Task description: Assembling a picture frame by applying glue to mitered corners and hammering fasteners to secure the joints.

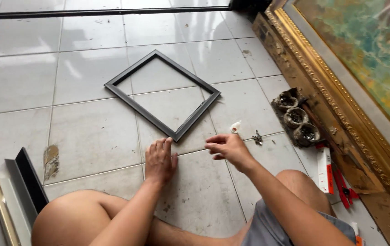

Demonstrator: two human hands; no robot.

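Grey glossy floor tiles carried a thin black square picture frame, lying flat like a diamond. The left hand lay palm-down, fingers together, just short of the frame's near corner, holding nothing. The right hand hovered beside it, fingers loosely curled, seemingly empty.

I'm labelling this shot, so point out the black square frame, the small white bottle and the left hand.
black square frame (132,104): head view, on its lower-left rail.
small white bottle (235,127): head view, on its body.
left hand (160,160): head view, on the back of the hand.
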